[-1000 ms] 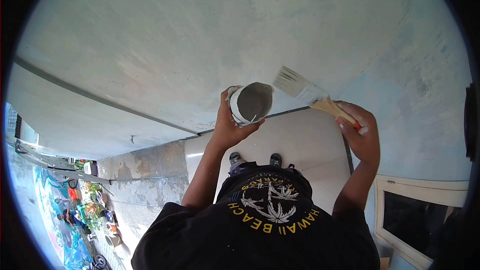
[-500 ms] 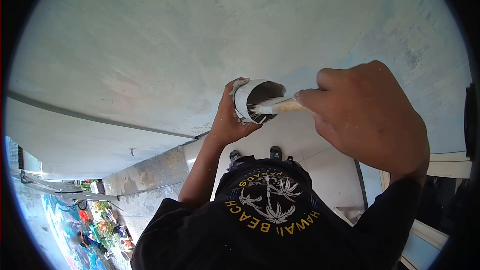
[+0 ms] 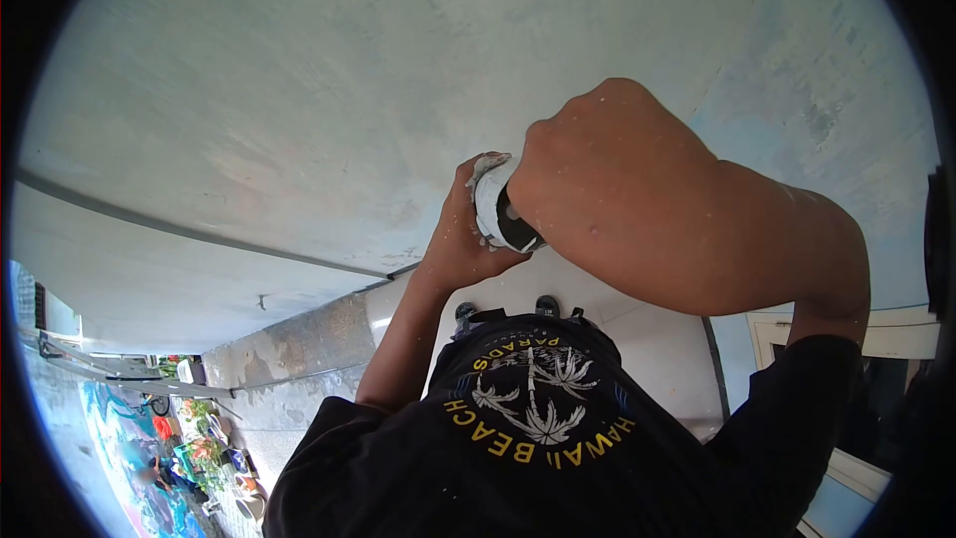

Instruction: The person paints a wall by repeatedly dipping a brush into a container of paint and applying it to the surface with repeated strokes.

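Observation:
A white, paint-smeared container (image 3: 490, 203), round and dark inside, is held in my left hand (image 3: 458, 242), whose fingers curl around its side. Pale paint marks the thumb. My right hand (image 3: 602, 164) is closed in a fist right at the container's mouth, with its back towards me. It hides much of the opening and the paintbrush it grips; the wooden handle and pale bristles showed a moment ago. Whether the bristles touch the inside cannot be seen.
A patchy pale green-grey wall (image 3: 329, 70) rises in front. Tiled floor (image 3: 637, 334) lies around my feet. A window frame (image 3: 896, 332) is at the right. Potted plants (image 3: 204, 448) and a blurred person (image 3: 149, 473) are far off at lower left.
My right hand has moved left and turned over, bringing the paintbrush into the container's mouth and out of sight. My left hand and the container have barely shifted.

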Demonstrator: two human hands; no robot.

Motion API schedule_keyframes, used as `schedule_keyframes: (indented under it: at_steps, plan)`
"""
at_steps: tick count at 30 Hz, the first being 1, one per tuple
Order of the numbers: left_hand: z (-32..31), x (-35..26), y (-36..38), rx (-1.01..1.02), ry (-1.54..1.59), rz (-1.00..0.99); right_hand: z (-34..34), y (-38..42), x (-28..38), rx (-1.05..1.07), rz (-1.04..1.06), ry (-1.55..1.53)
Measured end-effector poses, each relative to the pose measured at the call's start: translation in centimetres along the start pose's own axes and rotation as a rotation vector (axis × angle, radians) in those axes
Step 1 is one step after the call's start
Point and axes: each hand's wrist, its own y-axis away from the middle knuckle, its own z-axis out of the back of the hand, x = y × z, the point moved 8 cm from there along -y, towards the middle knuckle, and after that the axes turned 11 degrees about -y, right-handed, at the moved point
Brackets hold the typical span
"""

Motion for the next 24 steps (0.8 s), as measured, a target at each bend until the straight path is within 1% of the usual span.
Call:
schedule_keyframes:
  at_steps: [1, 3, 4, 6, 7, 9, 10, 12, 13, 15, 16, 18, 19, 21, 22, 24]
  plan:
    - [0.1, -0.2, 0.1, 0.000, -0.001, 0.002, -0.1, -0.2, 0.1, -0.001, 0.002, -0.001]
    - [0.0, 0.0, 0.0, 0.035, -0.029, 0.065, -0.3, -0.6, 0.2, 0.048, -0.012, 0.000]
    - [0.0, -0.2, 0.0, 0.036, -0.031, 0.062, 0.2, -0.3, 0.3, 0.045, -0.014, 0.001]
    - [0.0, 0.1, 0.2, 0.067, -0.071, 0.144, 1.7, 0.5, 0.5, 0.042, -0.007, 0.008]
    - [0.1, 0.0, 0.1, 0.066, -0.070, 0.144, 1.5, 0.5, 0.5, 0.043, -0.006, 0.009]
    - [0.0, -0.1, 0.0, 0.079, -0.018, 0.173, 1.5, 0.6, 0.6, -0.055, 0.028, 0.008]
    - [-0.1, 0.0, -0.1, 0.079, -0.017, 0.171, 1.2, 0.3, 0.5, -0.055, 0.027, 0.010]
    - [-0.1, -0.2, -0.4, 0.049, -0.029, 0.114, 0.3, -0.2, 0.2, 0.020, 0.008, 0.003]
    - [-0.2, -0.1, -0.5, 0.048, -0.029, 0.112, 0.5, 0.0, 0.1, 0.018, 0.008, 0.005]
    - [-0.1, -0.6, -0.7, 0.005, -0.047, 0.026, 1.4, 0.7, -0.3, 0.004, -0.024, 0.014]
    - [-0.1, -0.7, -0.7, 0.005, -0.047, 0.025, 1.4, 0.9, -0.3, 0.004, -0.025, 0.014]
    - [-0.1, -0.6, -0.6, 0.019, -0.043, 0.054, 1.8, 1.4, -0.2, -0.079, -0.030, 0.051]
    - [-0.2, -0.5, -0.7, 0.022, -0.043, 0.053, 1.5, 1.3, -0.4, -0.080, -0.032, 0.050]
    - [-0.4, -0.6, -1.1, 0.020, -0.035, 0.016, 0.6, 1.1, -0.3, -0.057, 0.054, 0.006]
    - [-0.4, -0.7, -1.2, 0.023, -0.038, 0.011, 0.7, 1.2, -0.4, -0.062, 0.050, 0.006]
    - [-0.3, -1.1, -1.3, 0.010, -0.091, 0.006, 0.4, 1.3, -1.2, 0.049, -0.052, 0.014]
